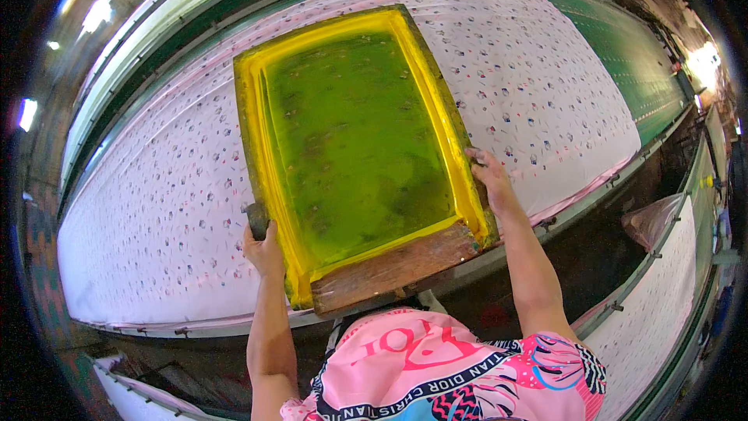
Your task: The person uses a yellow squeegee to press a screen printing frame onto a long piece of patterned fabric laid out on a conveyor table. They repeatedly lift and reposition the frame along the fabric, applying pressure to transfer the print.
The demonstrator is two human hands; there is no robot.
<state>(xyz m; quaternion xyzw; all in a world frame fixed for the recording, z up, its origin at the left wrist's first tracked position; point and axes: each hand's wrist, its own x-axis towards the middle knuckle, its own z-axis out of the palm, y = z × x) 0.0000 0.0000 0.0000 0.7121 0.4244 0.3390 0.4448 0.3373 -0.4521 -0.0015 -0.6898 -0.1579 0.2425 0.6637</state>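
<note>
A rectangular screen frame with yellow edges, a green mesh and a brown wooden strip along its near end lies over white fabric printed with small motifs; whether it touches the fabric is unclear. My left hand grips the left side of the frame at a dark grey, block-like piece, low on that edge. My right hand holds the frame's right edge, a little higher up. My forearms reach in from below, either side of my pink patterned shirt.
The long green table curves away under the fabric, with a clamp-studded rail along its near edge. A second rail with printed fabric runs at the lower right, beside crumpled plastic. Another long table is beyond, under strip lights.
</note>
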